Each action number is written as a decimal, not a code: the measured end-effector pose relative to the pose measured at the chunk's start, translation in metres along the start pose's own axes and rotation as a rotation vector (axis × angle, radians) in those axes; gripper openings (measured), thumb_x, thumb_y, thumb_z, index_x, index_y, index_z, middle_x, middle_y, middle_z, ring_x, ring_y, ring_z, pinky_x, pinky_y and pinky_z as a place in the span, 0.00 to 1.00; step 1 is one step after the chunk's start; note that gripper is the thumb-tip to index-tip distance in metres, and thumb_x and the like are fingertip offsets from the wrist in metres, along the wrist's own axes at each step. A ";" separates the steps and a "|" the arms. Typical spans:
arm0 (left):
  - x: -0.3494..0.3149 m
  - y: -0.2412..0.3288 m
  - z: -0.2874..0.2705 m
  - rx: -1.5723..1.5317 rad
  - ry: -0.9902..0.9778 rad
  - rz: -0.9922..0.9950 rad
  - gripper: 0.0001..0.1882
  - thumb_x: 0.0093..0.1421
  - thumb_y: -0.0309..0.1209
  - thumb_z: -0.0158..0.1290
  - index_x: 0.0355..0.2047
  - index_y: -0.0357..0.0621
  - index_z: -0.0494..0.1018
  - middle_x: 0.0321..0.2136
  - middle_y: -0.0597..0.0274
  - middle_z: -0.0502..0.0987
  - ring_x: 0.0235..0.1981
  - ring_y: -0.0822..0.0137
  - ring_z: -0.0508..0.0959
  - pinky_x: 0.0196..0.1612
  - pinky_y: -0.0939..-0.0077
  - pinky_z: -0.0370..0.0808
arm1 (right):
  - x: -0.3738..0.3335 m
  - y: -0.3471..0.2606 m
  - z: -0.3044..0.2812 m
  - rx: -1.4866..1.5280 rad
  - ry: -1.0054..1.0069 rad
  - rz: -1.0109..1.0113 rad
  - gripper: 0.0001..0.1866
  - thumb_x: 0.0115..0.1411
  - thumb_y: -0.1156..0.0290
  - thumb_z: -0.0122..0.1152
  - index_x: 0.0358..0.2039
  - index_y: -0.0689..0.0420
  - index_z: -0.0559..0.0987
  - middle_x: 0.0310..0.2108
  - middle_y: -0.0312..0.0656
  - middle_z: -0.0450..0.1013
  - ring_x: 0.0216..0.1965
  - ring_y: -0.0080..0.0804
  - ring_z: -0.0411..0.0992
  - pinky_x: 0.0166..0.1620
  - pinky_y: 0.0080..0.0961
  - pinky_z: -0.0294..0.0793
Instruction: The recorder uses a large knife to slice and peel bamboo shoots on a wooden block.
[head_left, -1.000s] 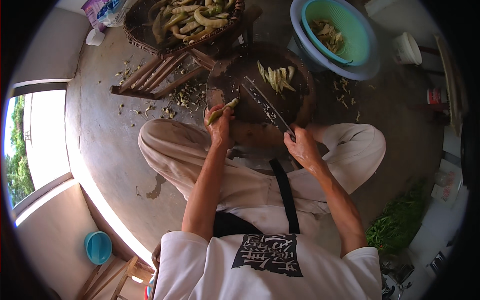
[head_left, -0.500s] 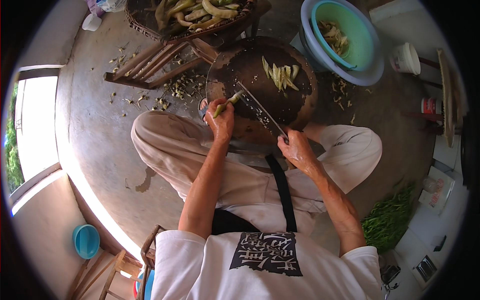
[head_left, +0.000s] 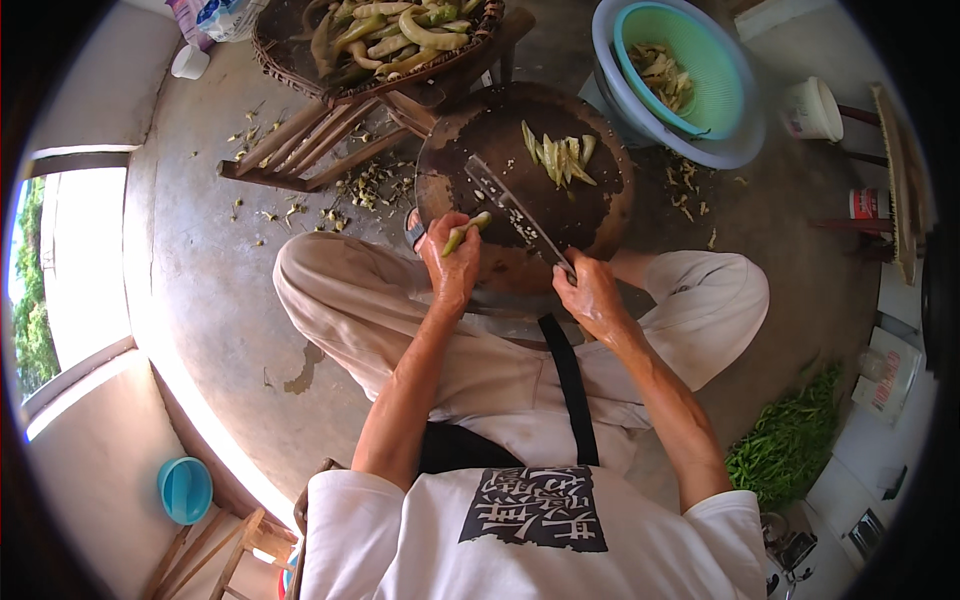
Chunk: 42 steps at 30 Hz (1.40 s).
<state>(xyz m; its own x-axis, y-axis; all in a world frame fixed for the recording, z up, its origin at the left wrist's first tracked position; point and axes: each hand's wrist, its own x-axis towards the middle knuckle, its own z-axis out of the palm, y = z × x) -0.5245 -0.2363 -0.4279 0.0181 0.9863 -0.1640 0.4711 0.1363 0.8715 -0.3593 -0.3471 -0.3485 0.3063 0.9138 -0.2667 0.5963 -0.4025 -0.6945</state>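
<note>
My left hand (head_left: 452, 265) is closed around a pale green pepper (head_left: 468, 232), whose end sticks out past the fingers over the near left edge of a round wooden chopping board (head_left: 442, 175). In my right hand (head_left: 592, 298) is the handle of a cleaver (head_left: 516, 212). Its blade slants up and left across the board, with pale seeds stuck to its face. The pepper and the blade are apart. Farther back on the board lies a small heap of cut pepper strips (head_left: 562, 158), with seeds scattered around.
Beyond the board at left, a wicker basket (head_left: 290, 65) of whole peppers rests on a wooden stool (head_left: 300, 140). A lavender basin (head_left: 735, 145) holding a green colander (head_left: 715, 60) stands at back right. Pepper stems (head_left: 370, 190) litter the floor; leafy greens (head_left: 790, 440) lie at right.
My left hand has drawn the pepper slightly nearer, away from the cleaver. The blade has turned so that more of its seed-covered face shows. The cut strips remain in place.
</note>
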 end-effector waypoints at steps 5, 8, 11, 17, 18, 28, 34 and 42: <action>0.025 0.010 0.008 0.051 -0.029 0.381 0.07 0.51 0.25 0.56 0.32 0.39 0.76 0.29 0.49 0.74 0.32 0.51 0.76 0.37 0.63 0.72 | -0.011 0.005 -0.023 0.082 0.083 0.076 0.08 0.57 0.72 0.55 0.30 0.65 0.74 0.20 0.53 0.72 0.25 0.51 0.74 0.29 0.36 0.71; 0.078 -0.002 -0.022 0.196 0.294 0.410 0.07 0.51 0.21 0.54 0.32 0.37 0.75 0.28 0.49 0.72 0.31 0.50 0.74 0.37 0.60 0.71 | -0.017 0.014 -0.032 0.100 0.122 0.106 0.07 0.57 0.73 0.54 0.30 0.66 0.74 0.21 0.55 0.72 0.26 0.54 0.74 0.29 0.37 0.71; 0.101 0.005 -0.059 0.224 0.396 0.517 0.10 0.50 0.21 0.54 0.35 0.37 0.74 0.31 0.49 0.72 0.33 0.51 0.74 0.39 0.60 0.71 | -0.020 0.023 -0.033 0.073 0.124 0.142 0.08 0.56 0.72 0.55 0.30 0.66 0.74 0.21 0.56 0.72 0.26 0.54 0.74 0.29 0.38 0.71; 0.041 0.038 -0.002 0.236 -0.174 0.628 0.26 0.44 0.11 0.46 0.47 0.33 0.70 0.44 0.44 0.66 0.46 0.47 0.69 0.50 0.62 0.70 | -0.013 0.022 -0.004 0.036 0.106 0.093 0.08 0.55 0.72 0.56 0.28 0.66 0.74 0.21 0.57 0.73 0.27 0.56 0.74 0.30 0.42 0.73; 0.033 0.022 0.008 0.320 -0.240 0.679 0.27 0.43 0.10 0.44 0.48 0.30 0.68 0.45 0.44 0.66 0.47 0.45 0.69 0.52 0.61 0.68 | -0.011 0.020 0.001 0.021 0.092 0.086 0.08 0.55 0.72 0.56 0.29 0.65 0.74 0.21 0.57 0.73 0.27 0.56 0.74 0.31 0.42 0.73; 0.010 0.027 0.033 0.282 -0.248 0.248 0.13 0.53 0.26 0.54 0.38 0.33 0.74 0.35 0.46 0.73 0.37 0.44 0.74 0.41 0.56 0.72 | -0.020 0.025 0.004 0.066 0.052 0.123 0.08 0.55 0.73 0.57 0.26 0.66 0.74 0.20 0.57 0.72 0.27 0.56 0.74 0.30 0.42 0.72; 0.009 0.022 0.040 0.298 -0.172 0.186 0.12 0.53 0.29 0.55 0.37 0.36 0.76 0.28 0.47 0.76 0.31 0.47 0.77 0.36 0.57 0.73 | -0.022 0.031 0.000 0.078 0.094 0.109 0.07 0.56 0.73 0.56 0.28 0.64 0.73 0.20 0.55 0.71 0.24 0.54 0.73 0.27 0.35 0.70; 0.009 0.021 0.045 0.289 -0.139 0.168 0.12 0.51 0.28 0.54 0.36 0.37 0.78 0.27 0.46 0.76 0.30 0.47 0.77 0.36 0.59 0.73 | -0.021 0.019 -0.003 0.057 -0.004 0.146 0.08 0.58 0.72 0.55 0.28 0.65 0.73 0.21 0.55 0.72 0.25 0.52 0.75 0.28 0.35 0.70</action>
<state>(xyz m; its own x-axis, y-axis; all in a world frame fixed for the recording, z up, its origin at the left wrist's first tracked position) -0.4749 -0.2283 -0.4315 0.2269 0.9679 -0.1078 0.6809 -0.0785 0.7281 -0.3521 -0.3735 -0.3538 0.3836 0.8461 -0.3701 0.5026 -0.5275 -0.6849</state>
